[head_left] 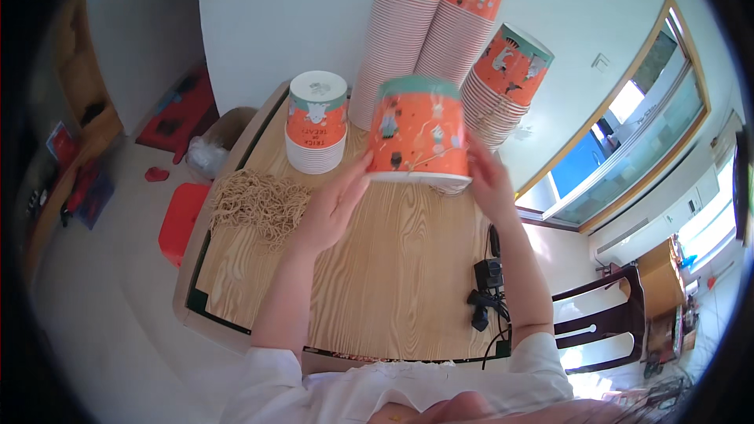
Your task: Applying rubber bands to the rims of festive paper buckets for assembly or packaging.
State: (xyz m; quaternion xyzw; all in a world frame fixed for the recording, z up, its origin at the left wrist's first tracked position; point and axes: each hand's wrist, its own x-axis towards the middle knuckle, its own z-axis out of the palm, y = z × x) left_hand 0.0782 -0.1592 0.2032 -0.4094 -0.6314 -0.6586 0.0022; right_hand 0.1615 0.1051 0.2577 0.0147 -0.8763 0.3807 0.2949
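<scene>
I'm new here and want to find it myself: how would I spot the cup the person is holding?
Start at the wooden table against the white wall. Above its middle, the left hand and right hand hold one orange cup upside down. Unlike the short stack and tall stacks behind, it is single and lifted.

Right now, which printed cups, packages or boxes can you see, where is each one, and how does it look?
Held cup: upside down between left hand and right hand; orange print, teal rim.
Short cup stack: table's far left; orange, white base up.
Three tall cup stacks: leaning on the wall; same print.
Cardboard box: floor, left of the table; brown, open.
</scene>
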